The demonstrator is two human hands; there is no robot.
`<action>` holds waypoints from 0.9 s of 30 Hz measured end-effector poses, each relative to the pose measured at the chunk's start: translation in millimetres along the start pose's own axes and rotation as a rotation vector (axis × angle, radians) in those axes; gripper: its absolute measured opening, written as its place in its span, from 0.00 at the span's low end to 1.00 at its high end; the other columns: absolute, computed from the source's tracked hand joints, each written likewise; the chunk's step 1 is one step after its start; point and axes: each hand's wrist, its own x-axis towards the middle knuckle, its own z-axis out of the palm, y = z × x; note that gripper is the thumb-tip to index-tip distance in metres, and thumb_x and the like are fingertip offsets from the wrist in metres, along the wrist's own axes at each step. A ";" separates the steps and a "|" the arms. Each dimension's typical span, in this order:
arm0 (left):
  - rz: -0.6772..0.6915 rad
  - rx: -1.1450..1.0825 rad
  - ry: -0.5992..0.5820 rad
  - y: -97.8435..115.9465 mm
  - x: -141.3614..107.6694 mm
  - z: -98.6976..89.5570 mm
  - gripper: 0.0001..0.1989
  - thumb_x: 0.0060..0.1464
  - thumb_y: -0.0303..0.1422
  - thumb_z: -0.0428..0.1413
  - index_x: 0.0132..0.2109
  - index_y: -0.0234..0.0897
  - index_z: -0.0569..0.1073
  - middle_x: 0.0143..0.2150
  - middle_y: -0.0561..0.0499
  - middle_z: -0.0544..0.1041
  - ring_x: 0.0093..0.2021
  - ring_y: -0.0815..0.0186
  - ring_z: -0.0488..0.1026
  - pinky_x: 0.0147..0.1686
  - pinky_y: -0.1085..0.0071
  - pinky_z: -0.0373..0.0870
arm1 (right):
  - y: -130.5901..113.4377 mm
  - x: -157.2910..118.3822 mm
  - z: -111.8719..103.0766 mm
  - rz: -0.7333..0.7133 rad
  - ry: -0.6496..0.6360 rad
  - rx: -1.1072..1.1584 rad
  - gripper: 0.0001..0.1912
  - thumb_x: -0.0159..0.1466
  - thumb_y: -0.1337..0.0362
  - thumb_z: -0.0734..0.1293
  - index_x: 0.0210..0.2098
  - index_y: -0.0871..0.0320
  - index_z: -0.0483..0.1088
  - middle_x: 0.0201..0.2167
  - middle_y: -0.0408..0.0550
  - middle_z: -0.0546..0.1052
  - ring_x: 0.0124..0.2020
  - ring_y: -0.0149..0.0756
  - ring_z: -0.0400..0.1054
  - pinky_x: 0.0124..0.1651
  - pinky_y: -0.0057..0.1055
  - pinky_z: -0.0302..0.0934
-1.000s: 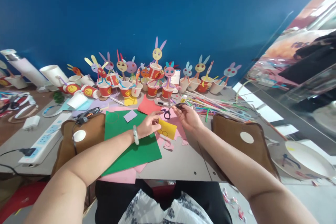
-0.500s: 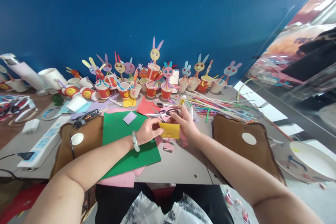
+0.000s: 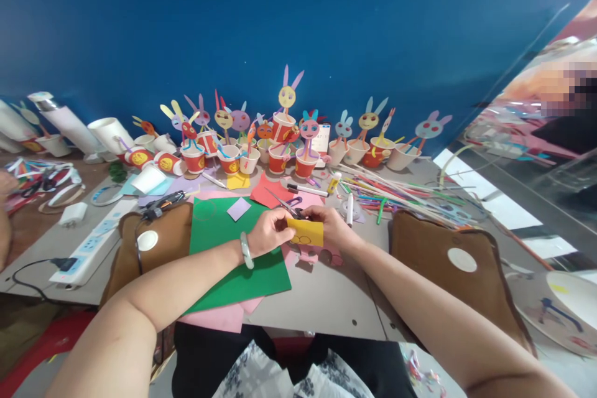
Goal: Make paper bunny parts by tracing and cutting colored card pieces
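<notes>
My left hand (image 3: 270, 231) pinches the left end of a small yellow paper piece (image 3: 313, 231) with round outlines drawn on it. Close on the right, my right hand (image 3: 334, 227) has its fingers at the dark handles of a pair of scissors (image 3: 285, 202). The blades point up and left, beyond the paper. Some of the right fingers are hidden behind the yellow piece. Under my left forearm lies a green sheet (image 3: 233, 273), with a small lilac square (image 3: 239, 209) on it. Pink paper scraps (image 3: 305, 258) lie below the hands.
Paper cups with rabbit-faced figures (image 3: 306, 161) line the blue wall. Coloured sticks (image 3: 401, 196), a black marker (image 3: 308, 189), a glue stick (image 3: 334, 183) and red paper (image 3: 270, 191) lie behind my hands. Brown pads (image 3: 443, 286) flank me, with a power strip (image 3: 93, 249) at left.
My right hand has lowered and closed in behind the yellow paper. The scissors have turned, their blades now slanting further upward. The view has shifted slightly left.
</notes>
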 end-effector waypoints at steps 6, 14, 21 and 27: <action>0.022 0.003 -0.037 0.0 -1.3 1.4 0.08 0.43 0.32 0.58 0.32 0.32 0.71 0.27 0.55 0.69 0.27 0.71 0.64 0.28 0.75 0.62 | -0.3 0.2 -4.4 0.185 -0.200 0.136 0.19 0.49 0.52 0.78 0.30 0.60 0.75 0.26 0.49 0.78 0.24 0.36 0.72 0.25 0.29 0.64; 0.053 -0.089 -0.048 -3.7 2.4 0.2 0.06 0.42 0.30 0.58 0.29 0.34 0.69 0.28 0.55 0.67 0.30 0.72 0.64 0.32 0.74 0.63 | -3.9 -5.0 0.6 0.327 -0.238 0.289 0.21 0.49 0.50 0.78 0.27 0.61 0.72 0.23 0.49 0.78 0.22 0.35 0.72 0.23 0.28 0.64; -0.107 -0.246 0.002 -2.6 5.7 -0.7 0.09 0.44 0.33 0.59 0.34 0.34 0.70 0.29 0.55 0.72 0.29 0.71 0.70 0.30 0.74 0.67 | 14.4 3.5 -5.3 0.248 0.043 0.356 0.20 0.46 0.55 0.81 0.29 0.57 0.72 0.25 0.44 0.78 0.24 0.34 0.73 0.27 0.29 0.67; -0.172 -0.313 0.155 -4.9 13.3 -1.7 0.11 0.46 0.37 0.58 0.35 0.35 0.68 0.25 0.56 0.72 0.20 0.74 0.67 0.20 0.77 0.60 | 12.0 6.2 -9.8 0.130 0.208 0.406 0.18 0.48 0.53 0.80 0.29 0.56 0.74 0.25 0.42 0.77 0.26 0.31 0.70 0.31 0.28 0.65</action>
